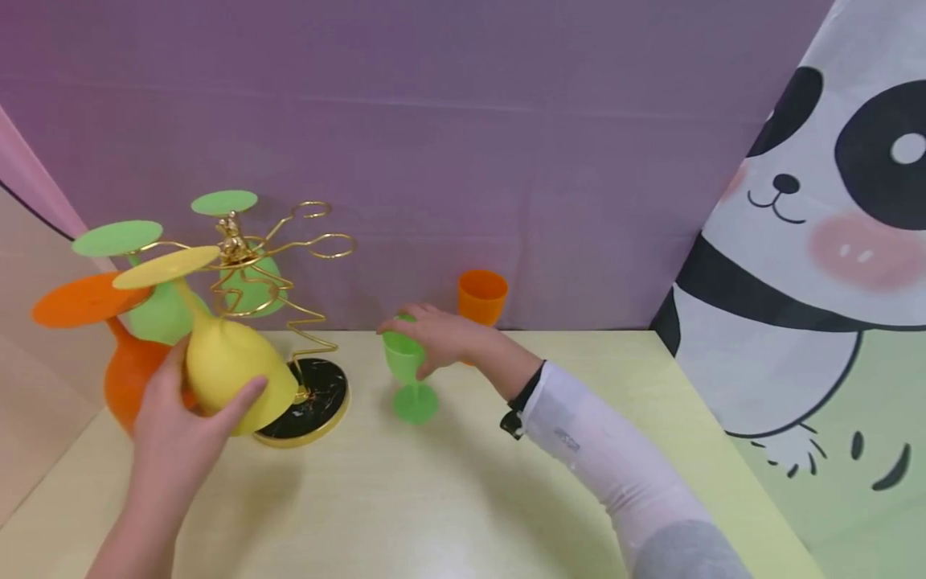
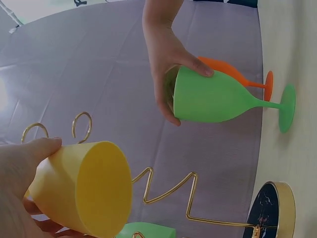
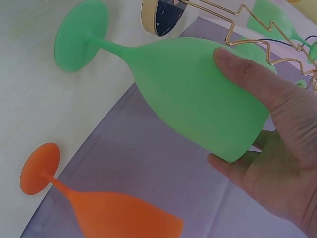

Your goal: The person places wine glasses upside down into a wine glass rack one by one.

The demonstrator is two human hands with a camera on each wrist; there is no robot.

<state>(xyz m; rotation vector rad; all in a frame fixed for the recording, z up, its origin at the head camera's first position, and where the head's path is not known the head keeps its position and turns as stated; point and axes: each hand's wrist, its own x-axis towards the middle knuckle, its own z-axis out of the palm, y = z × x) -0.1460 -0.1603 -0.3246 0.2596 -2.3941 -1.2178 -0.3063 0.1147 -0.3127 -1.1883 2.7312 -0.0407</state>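
My left hand (image 1: pixel 181 418) holds a yellow goblet (image 1: pixel 235 370) by its bowl, upside down, at the gold wire rack (image 1: pixel 311 318). In the left wrist view the mouth of that bowl faces the camera. Fingers and thumb of my right hand (image 1: pixel 441 338) grip a green goblet (image 3: pixel 198 94) around its rim. This goblet is upright, its foot at the tabletop; whether it touches, I cannot tell. Behind the right hand an orange goblet (image 1: pixel 482 296) stands upright, partly hidden. On the rack's left side hang an orange goblet (image 1: pixel 130 378) and two green ones, all inverted.
The rack has a round black base (image 1: pixel 318 394) with a gold edge. Two wire hooks at its right hold nothing. A purple cloth (image 1: pixel 463 161) rises behind the pale table (image 1: pixel 376 498). At the right hangs a panda-print sheet (image 1: pixel 767 362).
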